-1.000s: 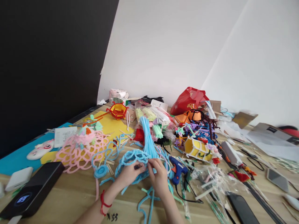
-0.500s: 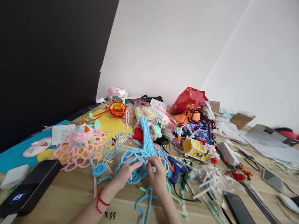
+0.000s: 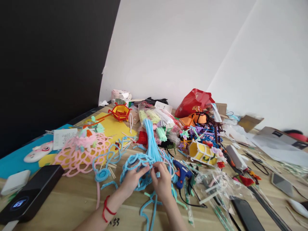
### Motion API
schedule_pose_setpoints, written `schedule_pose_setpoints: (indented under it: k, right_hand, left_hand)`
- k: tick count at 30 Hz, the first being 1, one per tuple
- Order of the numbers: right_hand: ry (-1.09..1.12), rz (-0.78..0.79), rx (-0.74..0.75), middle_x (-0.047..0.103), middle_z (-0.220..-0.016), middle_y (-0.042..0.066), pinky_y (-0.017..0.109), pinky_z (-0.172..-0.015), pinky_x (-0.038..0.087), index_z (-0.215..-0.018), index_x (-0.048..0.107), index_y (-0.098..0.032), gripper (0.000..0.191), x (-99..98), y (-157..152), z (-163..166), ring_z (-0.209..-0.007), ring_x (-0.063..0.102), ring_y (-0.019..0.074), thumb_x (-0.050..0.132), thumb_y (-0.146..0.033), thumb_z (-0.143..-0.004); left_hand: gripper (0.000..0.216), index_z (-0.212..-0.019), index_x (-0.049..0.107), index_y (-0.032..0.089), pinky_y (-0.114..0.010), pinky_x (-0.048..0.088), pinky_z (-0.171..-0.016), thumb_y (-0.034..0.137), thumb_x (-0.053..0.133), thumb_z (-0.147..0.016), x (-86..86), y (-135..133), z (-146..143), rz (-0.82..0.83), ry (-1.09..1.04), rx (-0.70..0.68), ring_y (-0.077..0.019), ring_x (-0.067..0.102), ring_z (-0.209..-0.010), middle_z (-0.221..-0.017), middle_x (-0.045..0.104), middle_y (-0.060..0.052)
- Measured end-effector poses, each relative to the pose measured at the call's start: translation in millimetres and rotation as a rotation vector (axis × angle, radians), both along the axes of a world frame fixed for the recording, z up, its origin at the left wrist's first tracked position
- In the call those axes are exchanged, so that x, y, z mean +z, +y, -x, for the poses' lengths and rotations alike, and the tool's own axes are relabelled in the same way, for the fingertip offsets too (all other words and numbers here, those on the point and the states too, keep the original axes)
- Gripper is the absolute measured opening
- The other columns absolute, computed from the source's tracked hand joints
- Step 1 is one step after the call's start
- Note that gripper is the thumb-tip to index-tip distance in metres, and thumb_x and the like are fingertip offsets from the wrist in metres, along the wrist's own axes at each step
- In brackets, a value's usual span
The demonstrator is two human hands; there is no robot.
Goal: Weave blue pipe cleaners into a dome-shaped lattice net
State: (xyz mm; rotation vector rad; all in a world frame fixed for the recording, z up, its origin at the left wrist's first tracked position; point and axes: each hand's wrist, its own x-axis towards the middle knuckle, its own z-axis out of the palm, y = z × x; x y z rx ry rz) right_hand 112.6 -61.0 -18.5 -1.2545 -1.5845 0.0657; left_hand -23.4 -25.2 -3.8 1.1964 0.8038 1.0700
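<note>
A light-blue net of looped pipe cleaners (image 3: pixel 126 165) lies in front of me on the table. My left hand (image 3: pixel 133 179) is closed on its near side, thumb reaching toward the right hand. Beside it my right hand (image 3: pixel 162 179) pinches at the net's right edge, its fingertips close to the left thumb; the strand between them is too small to make out clearly. Just behind the hands lies a bundle of straight light-blue pipe cleaners (image 3: pixel 152 141). Loose blue pipe cleaners (image 3: pixel 144 211) trail toward me below the right hand.
Left are a pink looped net (image 3: pixel 74 160), a coiled blue piece (image 3: pixel 102 175) and a black power bank (image 3: pixel 31 192). A blue glue gun (image 3: pixel 183 175) with its cord lies right of my hands, near a yellow-and-white lantern (image 3: pixel 202 153), plastic wrapping (image 3: pixel 223 183) and a phone (image 3: pixel 246 213).
My left hand and wrist have shifted slightly right, and the two hands are a little closer together. The blue net has moved slightly with them.
</note>
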Motion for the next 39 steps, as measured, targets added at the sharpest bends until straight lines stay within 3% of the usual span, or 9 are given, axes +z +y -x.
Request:
schedule_pose_setpoints:
  k: [7, 12, 17, 20, 24, 29, 34, 39]
  right_hand:
    - [-0.023, -0.004, -0.067, 0.058, -0.076, 0.001, 0.025, -0.061, 0.047, -0.086, 0.054, -0.021, 0.009, -2.0, 2, 1, -0.063, 0.057, 0.0133, 0.048, -0.015, -0.083]
    - [-0.094, -0.029, -0.065, 0.060, -0.078, 0.003, 0.025, -0.062, 0.048, -0.086, 0.054, -0.020, 0.009, -2.3, 1, 3, -0.065, 0.058, 0.0139, 0.048, -0.015, -0.084]
    - [-0.085, -0.043, -0.075, 0.060, -0.082, 0.004, 0.025, -0.063, 0.049, -0.086, 0.053, -0.020, 0.009, -5.1, 2, 1, -0.067, 0.059, 0.0132, 0.047, -0.014, -0.083]
    - [-0.095, -0.045, -0.080, 0.060, -0.086, 0.005, 0.025, -0.064, 0.049, -0.086, 0.053, -0.019, 0.008, -6.8, 2, 1, -0.069, 0.059, 0.0133, 0.048, -0.014, -0.083]
    - [-0.081, -0.038, -0.083, 0.060, -0.085, 0.005, 0.026, -0.065, 0.049, -0.083, 0.053, -0.019, 0.006, -6.9, 2, 2, -0.070, 0.059, 0.0139, 0.049, -0.014, -0.082]
    - [0.012, -0.075, -0.109, 0.061, -0.082, 0.004, 0.027, -0.067, 0.049, -0.083, 0.054, -0.020, 0.009, -6.3, 4, 0, -0.072, 0.059, 0.0143, 0.048, -0.014, -0.084]
    - [0.000, -0.052, -0.089, 0.061, -0.084, 0.005, 0.028, -0.070, 0.050, -0.088, 0.056, -0.020, 0.010, -6.0, 4, 0, -0.077, 0.060, 0.0154, 0.048, -0.014, -0.086]
    - [-0.001, -0.041, -0.083, 0.062, -0.085, 0.005, 0.028, -0.072, 0.050, -0.088, 0.057, -0.020, 0.010, -4.7, 3, 1, -0.080, 0.061, 0.0160, 0.048, -0.015, -0.085]
  left_hand:
    - [0.017, -0.081, 0.069, 0.019, -0.038, 0.045, -0.090, 0.035, 0.066, -0.075, -8.9, 0, -7, 0.166, -0.260, 0.008, -0.0216, 0.063, -0.090, -0.087, 0.072, -0.003]
    - [0.021, -0.067, 0.065, 0.017, -0.033, 0.046, -0.083, 0.037, 0.070, -0.071, -7.0, -2, -10, 0.208, -0.280, 0.037, -0.0183, 0.060, -0.081, -0.076, 0.068, -0.002]
    - [0.018, -0.073, 0.068, 0.019, -0.029, 0.047, -0.076, 0.035, 0.075, -0.067, -5.4, -4, -9, 0.423, -0.404, 0.056, -0.0180, 0.061, -0.084, -0.080, 0.070, -0.002]
    - [0.015, -0.071, 0.067, 0.019, -0.028, 0.046, -0.074, 0.030, 0.076, -0.066, -5.7, -4, -8, 0.487, -0.473, 0.001, -0.0170, 0.061, -0.081, -0.077, 0.069, -0.001]
    - [0.016, -0.066, 0.066, 0.017, -0.029, 0.046, -0.076, 0.030, 0.074, -0.068, -4.8, -4, -8, 0.462, -0.498, -0.041, -0.0174, 0.061, -0.081, -0.074, 0.068, -0.002]
    - [0.021, -0.082, 0.071, 0.017, -0.033, 0.045, -0.080, 0.035, 0.071, -0.071, -4.9, -5, -8, 0.366, -0.377, 0.037, -0.0235, 0.061, -0.095, -0.090, 0.072, -0.007]
    - [0.014, -0.078, 0.072, 0.021, -0.040, 0.042, -0.091, 0.032, 0.069, -0.072, -10.0, -1, -6, 0.159, -0.242, 0.058, -0.0246, 0.061, -0.096, -0.093, 0.073, -0.006]
    - [0.017, -0.069, 0.069, 0.019, -0.041, 0.044, -0.089, 0.035, 0.067, -0.073, -11.0, -1, -7, 0.157, -0.226, 0.071, -0.0230, 0.063, -0.089, -0.090, 0.073, -0.006]
